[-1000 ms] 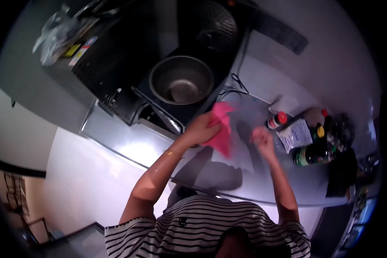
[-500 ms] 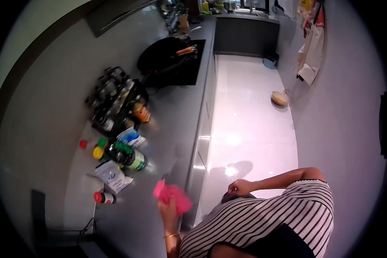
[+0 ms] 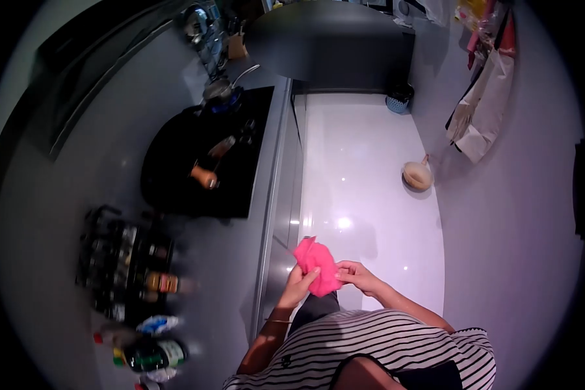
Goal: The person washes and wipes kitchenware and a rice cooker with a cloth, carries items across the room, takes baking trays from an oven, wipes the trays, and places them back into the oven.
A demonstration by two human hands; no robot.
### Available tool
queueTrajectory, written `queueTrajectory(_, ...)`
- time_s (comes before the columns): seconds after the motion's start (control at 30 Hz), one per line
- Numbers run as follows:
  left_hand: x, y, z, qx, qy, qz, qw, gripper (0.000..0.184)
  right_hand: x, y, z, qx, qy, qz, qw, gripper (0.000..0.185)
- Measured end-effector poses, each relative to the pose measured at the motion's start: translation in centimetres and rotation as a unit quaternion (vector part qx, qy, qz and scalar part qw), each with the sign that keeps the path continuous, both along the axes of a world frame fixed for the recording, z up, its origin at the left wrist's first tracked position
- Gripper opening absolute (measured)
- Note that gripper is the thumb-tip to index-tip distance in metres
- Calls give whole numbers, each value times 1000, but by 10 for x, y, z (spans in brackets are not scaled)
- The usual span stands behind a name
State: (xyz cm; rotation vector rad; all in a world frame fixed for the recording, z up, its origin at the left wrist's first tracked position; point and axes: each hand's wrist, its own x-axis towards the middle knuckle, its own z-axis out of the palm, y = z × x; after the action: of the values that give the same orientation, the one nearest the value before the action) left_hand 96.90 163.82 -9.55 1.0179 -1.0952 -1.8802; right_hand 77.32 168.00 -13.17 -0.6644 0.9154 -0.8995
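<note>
A crumpled pink cloth (image 3: 317, 263) is held in front of my body, above the floor beside the counter edge. My left hand (image 3: 299, 285) grips its lower left side, with the thumb lying over the cloth. On the cloth's right edge, my right hand (image 3: 357, 275) pinches it between thumb and fingers. A bracelet circles my left wrist.
The grey counter (image 3: 224, 273) on the left carries a black wok (image 3: 175, 162) on a cooktop, a small pot (image 3: 220, 91), a spice rack (image 3: 120, 266) and a green-labelled bottle (image 3: 155, 355). On the floor are a beige pan (image 3: 417, 175) and a bin (image 3: 399, 99). Aprons (image 3: 484, 107) hang at right.
The view has turned from the steel pot to the aisle and moved along the counter. The cloth has moved off the counter to in front of my body, and my right hand has taken hold of it.
</note>
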Motion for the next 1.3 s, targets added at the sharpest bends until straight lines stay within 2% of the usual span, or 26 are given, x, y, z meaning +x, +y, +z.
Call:
queueTrajectory(0.07, -39, -67, -10, -62, -43, -55, 996, 43, -38, -56, 0, -21, 35, -12, 999, 21)
queueTrajectory(0.13, -79, -146, -33, -85, -60, -92, 990, 41, -84, -106, 12, 15, 42, -123, 991, 21)
queueTrajectory(0.17, -102, -188, -48, -94, -86, -88, 988, 38, -109, -131, 8, -13, 55, -194, 979, 17)
queueTrajectory(0.2, -129, -228, -42, -111, -112, -90, 983, 34, -136, -153, 16, -9, 58, -215, 975, 17)
queueTrajectory(0.23, -152, -263, -35, -245, -205, -62, 946, 30, -162, -176, 24, -41, 165, -244, 955, 13)
queueTrajectory(0.3, -203, -331, -15, -296, -210, -112, 925, 32, -208, -227, 45, -66, 330, -291, 895, 8)
queueTrajectory(0.33, -229, -362, -4, -314, -217, -143, 913, 32, -230, -250, 52, -65, 328, -312, 889, 8)
queueTrajectory(0.4, -285, -429, -15, -332, -204, -169, 905, 33, -280, -303, 59, -198, 437, -376, 793, 10)
queueTrajectory(0.43, -313, -463, -24, -340, -194, -175, 903, 33, -308, -331, 58, -233, 464, -381, 765, 12)
queueTrajectory(0.53, -410, -566, -21, -306, -149, -192, 920, 33, -397, -432, 69, -252, 458, -399, 753, 12)
queueTrajectory(0.57, -442, -595, -16, -296, -142, -167, 930, 26, -431, -469, 64, -265, 454, -401, 750, 11)
queueTrajectory(0.63, -499, -662, 6, -304, -149, -157, 928, 25, -499, -540, 68, -163, 379, -361, 837, 13)
queueTrajectory(0.7, -542, -731, 15, -326, -174, -128, 920, 28, -557, -618, 79, -214, 456, -314, 805, 15)
queueTrajectory(0.73, -560, -767, 32, -351, -182, -137, 908, 27, -579, -660, 96, -254, 406, -340, 810, 18)
queueTrajectory(0.8, -592, -847, 60, -398, -146, -125, 897, 27, -617, -742, 133, -276, 403, -325, 810, 18)
queueTrajectory(0.83, -606, -882, 73, -392, -159, -91, 902, 27, -640, -791, 136, -295, 385, -303, 821, 18)
queueTrajectory(0.93, -669, -990, 66, -330, -119, -41, 935, 21, -702, -922, 119, -393, 420, -291, 765, 17)
queueTrajectory(1.0, -705, -1099, 15, -360, -189, -107, 908, 18, -738, -995, 117, -160, 404, -182, 882, 17)
queueTrajectory(1.03, -742, -1130, 41, -350, -155, -92, 919, 20, -761, -1035, 135, -126, 434, -191, 871, 16)
queueTrajectory(1.07, -760, -1174, 28, -320, -129, -100, 933, 22, -790, -1078, 123, -242, 483, -222, 812, 16)
queueTrajectory(1.1, -784, -1211, 35, -301, -178, -105, 931, 25, -818, -1121, 112, -345, 535, -258, 727, 16)
queueTrajectory(1.13, -797, -1240, 39, -429, -103, -109, 891, 24, -824, -1143, 92, -400, 535, -265, 696, 16)
queueTrajectory(1.2, -860, -1290, 96, -432, -174, -108, 878, 23, -885, -1187, 149, -389, 485, -295, 725, 15)
queueTrajectory(1.23, -892, -1305, 113, -437, -130, -81, 886, 24, -907, -1196, 178, -374, 486, -324, 720, 15)
queueTrajectory(1.27, -918, -1318, 129, -482, -108, -71, 867, 25, -926, -1199, 200, -355, 486, -354, 717, 15)
queueTrajectory(1.3, -946, -1373, 124, -504, -36, -61, 861, 24, -949, -1248, 200, -393, 525, -338, 676, 14)
